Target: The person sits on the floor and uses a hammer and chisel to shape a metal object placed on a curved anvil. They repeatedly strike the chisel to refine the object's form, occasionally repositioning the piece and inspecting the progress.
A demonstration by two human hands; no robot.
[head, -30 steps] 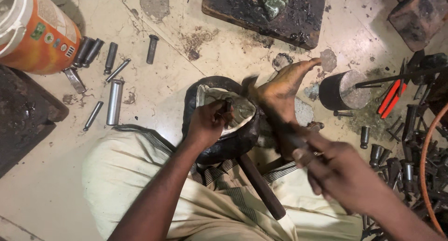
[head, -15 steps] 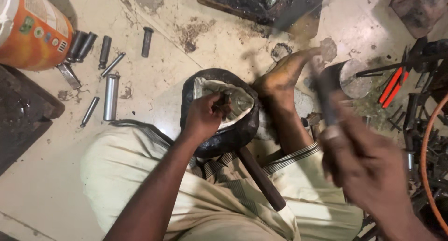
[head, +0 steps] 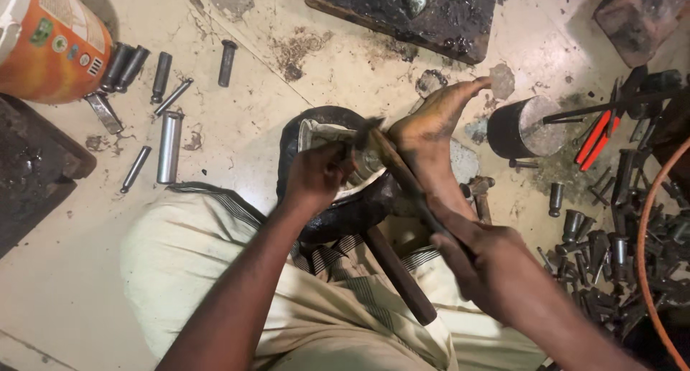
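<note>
My left hand [head: 316,177] sits at the middle of the frame, fingers curled shut on a small punch, mostly hidden, which it keeps standing on the metal sheet [head: 323,132]. The sheet lies over a dark round block [head: 338,206] just above my knees, so the metal has something firm beneath it. My bare foot [head: 431,134] presses against the block's right side, I judge to keep it from sliding on the floor [head: 237,127]. My right hand [head: 496,270], at lower right, is closed around the handle of a hammer [head: 388,152]; its blurred head is right at my left fingers, just above the punch. A second wooden handle [head: 399,277] lies across my lap, untouched. At upper left an orange can [head: 50,40] stands beside scattered steel pins [head: 169,145]. A black cylinder [head: 521,127] stands right of my foot, with more punches [head: 611,256] heaped at the right edge
</note>
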